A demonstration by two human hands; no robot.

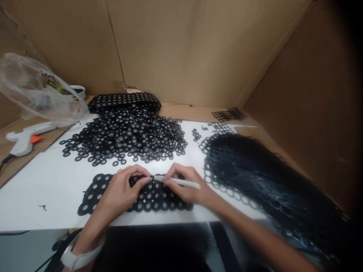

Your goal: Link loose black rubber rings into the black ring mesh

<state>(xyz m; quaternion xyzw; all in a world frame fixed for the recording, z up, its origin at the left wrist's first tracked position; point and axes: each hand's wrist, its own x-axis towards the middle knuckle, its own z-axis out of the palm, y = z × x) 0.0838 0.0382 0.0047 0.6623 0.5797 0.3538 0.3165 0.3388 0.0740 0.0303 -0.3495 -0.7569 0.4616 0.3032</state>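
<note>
A black sheet of joined rings with pale centres [99, 189] lies on the white board [51, 181] at the near edge. My left hand [121, 190] rests on it, fingers curled and pressing down, fingertips near a white stick's tip. My right hand [187, 185] pinches that thin white stick [178, 182], which lies almost flat with its tip pointing left onto the sheet. Both hands meet over the sheet's middle. A white band sits on my left wrist.
A heap of loose black rings [124, 136] lies behind the hands, a stack of ring sheets [124, 100] further back. A big pile of punched-out black sheets [263, 173] fills the right. A white glue gun [25, 138] and clear plastic bag [36, 88] sit left. Cardboard walls surround.
</note>
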